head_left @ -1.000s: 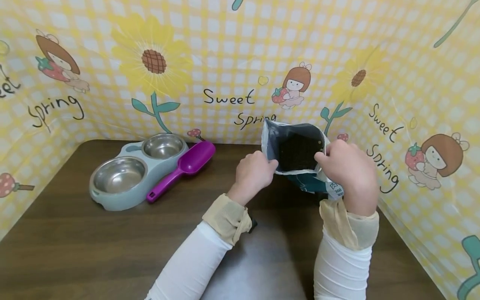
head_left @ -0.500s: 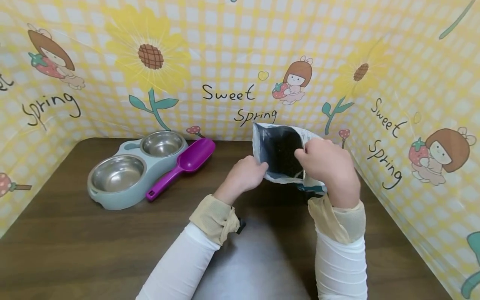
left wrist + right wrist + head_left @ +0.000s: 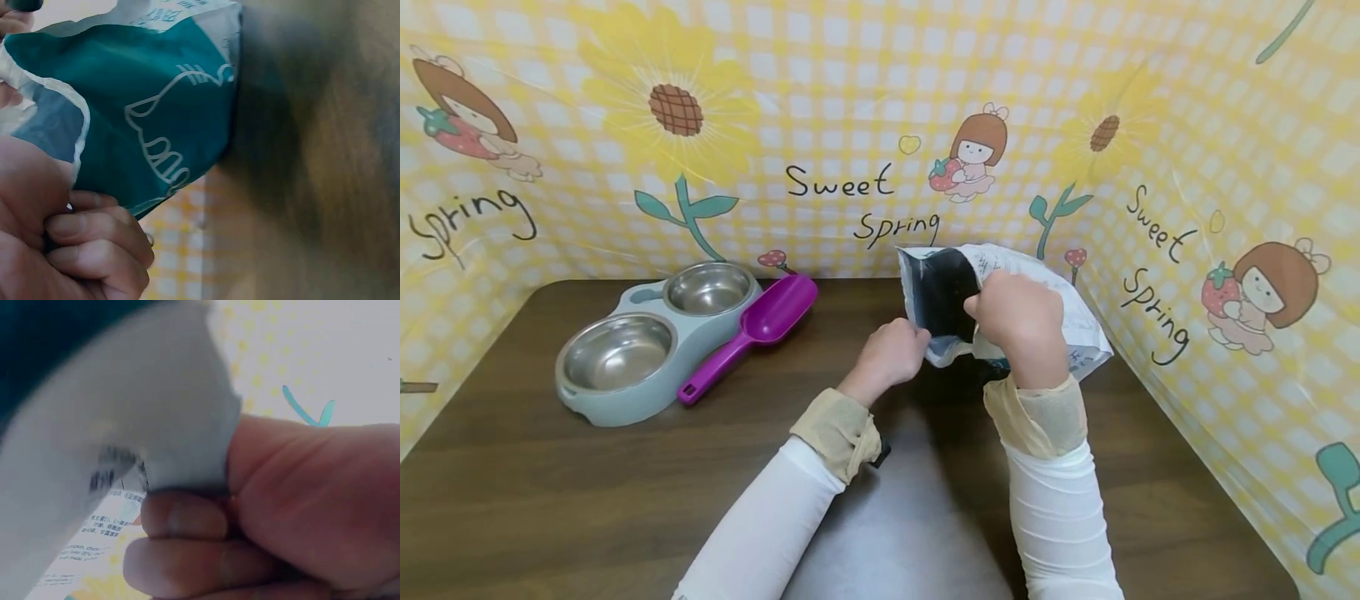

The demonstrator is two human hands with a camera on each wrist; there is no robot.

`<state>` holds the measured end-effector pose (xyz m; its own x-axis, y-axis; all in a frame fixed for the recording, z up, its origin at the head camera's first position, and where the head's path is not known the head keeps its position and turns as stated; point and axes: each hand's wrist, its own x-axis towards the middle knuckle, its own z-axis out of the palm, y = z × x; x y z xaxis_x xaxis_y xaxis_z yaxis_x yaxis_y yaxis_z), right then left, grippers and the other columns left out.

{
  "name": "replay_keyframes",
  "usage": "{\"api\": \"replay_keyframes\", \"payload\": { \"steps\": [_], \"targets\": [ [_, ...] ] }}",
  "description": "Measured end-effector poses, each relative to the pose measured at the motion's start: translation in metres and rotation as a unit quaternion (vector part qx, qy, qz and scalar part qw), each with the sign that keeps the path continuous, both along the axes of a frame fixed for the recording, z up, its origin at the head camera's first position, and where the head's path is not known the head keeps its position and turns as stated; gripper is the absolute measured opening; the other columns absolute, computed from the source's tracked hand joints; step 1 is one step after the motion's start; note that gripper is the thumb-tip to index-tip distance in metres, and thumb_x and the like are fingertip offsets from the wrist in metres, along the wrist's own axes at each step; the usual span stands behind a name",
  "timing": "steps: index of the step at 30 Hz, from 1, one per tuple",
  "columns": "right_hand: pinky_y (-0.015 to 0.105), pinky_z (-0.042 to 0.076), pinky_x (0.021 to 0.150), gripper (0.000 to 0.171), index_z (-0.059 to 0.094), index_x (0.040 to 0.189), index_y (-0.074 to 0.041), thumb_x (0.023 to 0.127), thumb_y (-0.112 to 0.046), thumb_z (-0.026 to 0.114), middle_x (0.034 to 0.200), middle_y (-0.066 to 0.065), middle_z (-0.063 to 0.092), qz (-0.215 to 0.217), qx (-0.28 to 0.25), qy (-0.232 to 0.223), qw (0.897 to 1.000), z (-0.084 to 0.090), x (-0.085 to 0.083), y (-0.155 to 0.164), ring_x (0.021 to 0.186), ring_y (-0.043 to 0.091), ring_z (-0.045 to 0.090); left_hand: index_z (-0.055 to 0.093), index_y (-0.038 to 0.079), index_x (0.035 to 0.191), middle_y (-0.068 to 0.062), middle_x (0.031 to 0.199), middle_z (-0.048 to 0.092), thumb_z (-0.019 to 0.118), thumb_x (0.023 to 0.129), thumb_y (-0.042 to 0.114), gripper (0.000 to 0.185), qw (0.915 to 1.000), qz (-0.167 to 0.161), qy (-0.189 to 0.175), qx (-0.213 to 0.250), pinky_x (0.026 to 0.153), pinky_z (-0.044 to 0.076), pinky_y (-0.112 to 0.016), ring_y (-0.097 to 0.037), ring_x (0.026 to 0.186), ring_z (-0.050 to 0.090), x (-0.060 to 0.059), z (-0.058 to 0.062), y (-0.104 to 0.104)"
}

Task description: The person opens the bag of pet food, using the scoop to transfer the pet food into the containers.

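An open teal and white food bag [image 3: 1060, 308] stands on the dark wooden table [image 3: 550, 483] at the back right, with dark pellets showing in its mouth. My left hand [image 3: 889, 353] pinches the left rim of the opening. My right hand [image 3: 1013, 320] grips the right rim and covers part of the mouth. In the left wrist view my curled fingers [image 3: 94, 237] clamp the bag [image 3: 144, 106] edge. The right wrist view shows my fingers [image 3: 187, 544] curled round a white fold of the bag [image 3: 137, 425].
A grey double pet feeder [image 3: 597, 400] with two steel bowls sits at the back left. A purple scoop [image 3: 752, 329] lies beside it, handle toward me. Yellow patterned sheets [image 3: 850, 125] wall in the table at the back and both sides.
The bag has tipped and shifted left, its white back panel now showing on the right. My right hand moved left across the opening. The left hand kept its hold on the rim.
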<state>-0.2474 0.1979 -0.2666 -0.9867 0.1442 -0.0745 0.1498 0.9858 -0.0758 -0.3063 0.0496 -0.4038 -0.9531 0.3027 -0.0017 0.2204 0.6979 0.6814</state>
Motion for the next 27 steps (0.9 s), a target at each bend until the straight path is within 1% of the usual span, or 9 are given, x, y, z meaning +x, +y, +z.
{"api": "replay_keyframes", "payload": {
  "steps": [6, 11, 16, 19, 20, 22, 25, 26, 27],
  "targets": [
    [0.063, 0.058, 0.098, 0.047, 0.07, 0.131, -0.003, 0.109, -0.043, 0.058, 0.133, 0.027, 0.072, -0.034, -0.002, -0.007, 0.999, 0.0, -0.007, 0.014, 0.117, 0.047, 0.071, 0.045, 0.016, 0.061, -0.001, 0.058, 0.047, 0.039, 0.112, 0.028, 0.053, 0.9995, -0.02, 0.003, 0.024, 0.063, 0.049, -0.04, -0.023, 0.057, 0.051, -0.017, -0.028, 0.021],
    [0.066, 0.056, 0.099, 0.049, 0.069, 0.132, -0.001, 0.108, -0.043, 0.059, 0.137, 0.03, 0.069, -0.04, 0.004, 0.001, 0.999, 0.003, -0.005, 0.03, 0.121, 0.05, 0.069, 0.042, 0.022, 0.058, 0.004, 0.054, 0.043, 0.034, 0.111, 0.034, 0.055, 0.9973, -0.033, 0.008, 0.065, 0.058, 0.043, -0.037, -0.019, 0.05, 0.043, -0.039, -0.059, 0.038],
    [0.065, 0.059, 0.086, 0.032, 0.079, 0.102, -0.004, 0.1, -0.035, 0.072, 0.109, 0.026, 0.078, -0.007, 0.028, 0.05, 0.998, 0.005, 0.003, 0.033, 0.101, 0.048, 0.073, 0.044, 0.016, 0.057, 0.001, 0.055, 0.042, 0.039, 0.112, 0.03, 0.057, 0.9983, -0.031, -0.013, 0.047, 0.061, 0.044, -0.038, -0.022, 0.053, 0.044, -0.016, -0.019, 0.029],
    [0.054, 0.056, 0.069, 0.032, 0.068, 0.068, -0.013, 0.096, -0.027, 0.072, 0.07, 0.01, 0.067, 0.036, 0.02, 0.067, 0.997, 0.007, 0.008, 0.034, 0.077, 0.036, 0.07, 0.046, 0.017, 0.055, 0.002, 0.054, 0.043, 0.041, 0.112, 0.037, 0.06, 0.9999, -0.017, 0.002, -0.003, 0.061, 0.047, -0.039, -0.023, 0.055, 0.049, -0.023, -0.028, 0.031],
    [0.049, 0.052, 0.063, 0.038, 0.059, 0.06, -0.015, 0.095, -0.024, 0.069, 0.061, 0.004, 0.057, 0.052, 0.017, 0.072, 0.996, 0.008, 0.009, 0.035, 0.069, 0.031, 0.064, 0.047, 0.019, 0.055, 0.003, 0.054, 0.046, 0.042, 0.111, 0.042, 0.061, 0.9995, -0.013, 0.023, -0.019, 0.061, 0.049, -0.04, -0.023, 0.056, 0.053, -0.034, -0.044, 0.035],
    [0.04, 0.041, 0.056, 0.045, 0.045, 0.053, -0.02, 0.094, -0.019, 0.064, 0.054, -0.005, 0.039, 0.081, 0.005, 0.076, 0.994, 0.01, 0.01, 0.038, 0.058, 0.022, 0.051, 0.051, 0.022, 0.055, 0.002, 0.056, 0.054, 0.046, 0.109, 0.044, 0.059, 0.9964, -0.007, 0.06, -0.059, 0.058, 0.051, -0.04, -0.023, 0.059, 0.06, -0.037, -0.052, 0.038],
    [0.032, 0.026, 0.052, 0.046, 0.034, 0.053, -0.021, 0.092, -0.013, 0.057, 0.054, -0.008, 0.025, 0.114, -0.009, 0.086, 0.99, 0.012, 0.01, 0.043, 0.053, 0.015, 0.033, 0.064, 0.014, 0.065, -0.009, 0.074, 0.07, 0.051, 0.111, 0.039, 0.054, 0.9922, -0.003, 0.052, -0.113, 0.066, 0.06, -0.045, -0.03, 0.074, 0.072, -0.01, -0.019, 0.03],
    [0.031, 0.024, 0.052, 0.045, 0.033, 0.053, -0.021, 0.091, -0.012, 0.056, 0.054, -0.008, 0.025, 0.121, -0.012, 0.091, 0.988, 0.012, 0.01, 0.044, 0.052, 0.014, 0.03, 0.067, 0.013, 0.068, -0.011, 0.079, 0.073, 0.052, 0.111, 0.038, 0.052, 0.9917, -0.007, 0.048, -0.119, 0.067, 0.061, -0.047, -0.031, 0.077, 0.074, -0.013, -0.019, 0.029],
    [0.03, 0.023, 0.052, 0.045, 0.033, 0.053, -0.021, 0.091, -0.011, 0.055, 0.054, -0.008, 0.025, 0.125, -0.016, 0.095, 0.987, 0.012, 0.011, 0.045, 0.052, 0.013, 0.029, 0.068, 0.012, 0.07, -0.012, 0.082, 0.074, 0.053, 0.11, 0.035, 0.049, 0.9918, -0.009, 0.034, -0.123, 0.067, 0.061, -0.048, -0.032, 0.077, 0.074, -0.005, -0.006, 0.024]
  ]
}}
